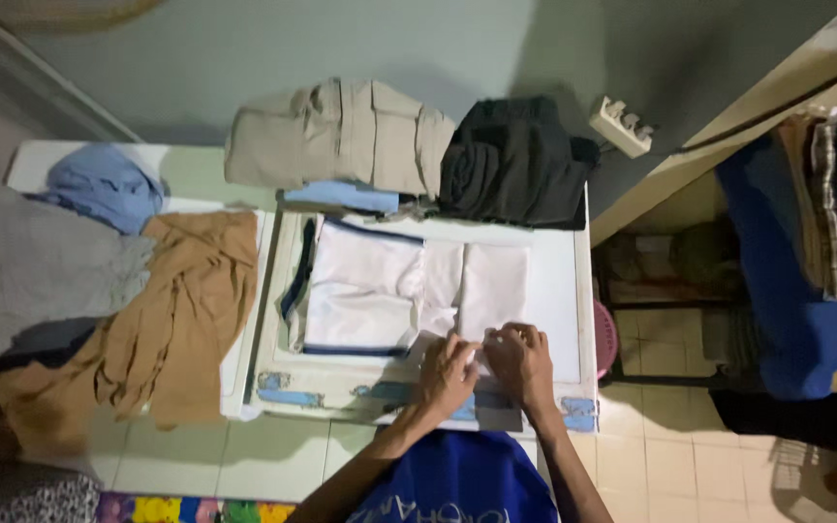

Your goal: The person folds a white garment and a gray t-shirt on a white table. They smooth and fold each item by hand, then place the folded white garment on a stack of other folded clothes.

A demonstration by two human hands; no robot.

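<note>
Head view shows the left hand (446,374) and right hand (520,363) pinching the near edge of the white cloth (409,291), mid-fold, so next that edge needs lifting and laying flat.

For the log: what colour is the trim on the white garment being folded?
Dark navy trim on the white garment, clearest in the head view.
</note>
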